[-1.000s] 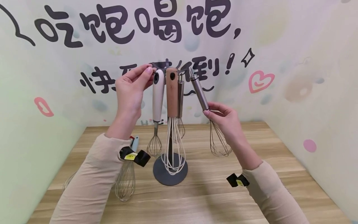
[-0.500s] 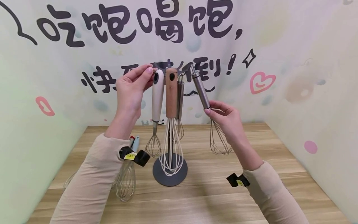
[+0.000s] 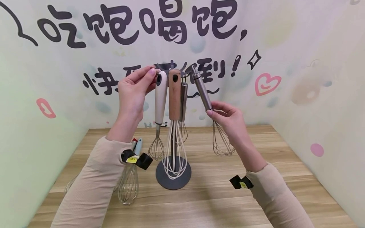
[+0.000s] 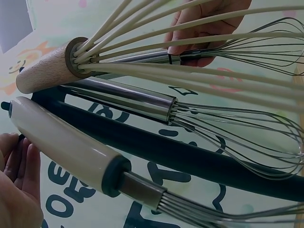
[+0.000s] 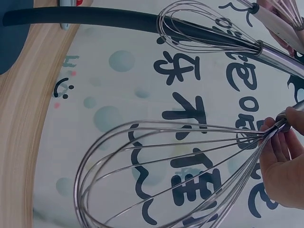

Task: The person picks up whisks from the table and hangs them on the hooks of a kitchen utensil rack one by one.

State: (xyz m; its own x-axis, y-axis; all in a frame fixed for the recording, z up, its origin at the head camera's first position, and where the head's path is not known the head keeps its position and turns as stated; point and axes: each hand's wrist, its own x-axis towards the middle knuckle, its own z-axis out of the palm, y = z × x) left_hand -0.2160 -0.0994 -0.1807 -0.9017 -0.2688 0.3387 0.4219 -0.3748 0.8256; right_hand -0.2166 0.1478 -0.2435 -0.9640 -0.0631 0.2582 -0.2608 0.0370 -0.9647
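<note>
A grey rack [image 3: 173, 179] with a dark pole [image 4: 199, 159] carries three hanging whisks: white-handled [image 3: 161, 95], wood-handled [image 3: 174, 95] with cream wires, and steel-handled [image 3: 183, 99] behind. My left hand [image 3: 134, 91] pinches the rack's top arm beside the white handle [image 4: 66, 147]. In my right hand [image 3: 228, 118] is a steel whisk [image 3: 202, 90], pinched where handle meets wires [image 5: 166, 175]. It tilts left, and its handle tip almost touches the rack's top on the right. Whether it touches a hook is unclear.
On the wooden table [image 3: 211, 196], left of the rack, lies a blue-handled wire whisk [image 3: 129, 182], partly under my left sleeve, with a red-tipped tool next to it. Printed walls close in the back and both sides.
My right hand has shifted the steel whisk a little left and up, bringing its handle tip closer to the rack's top. My left hand has stayed put.
</note>
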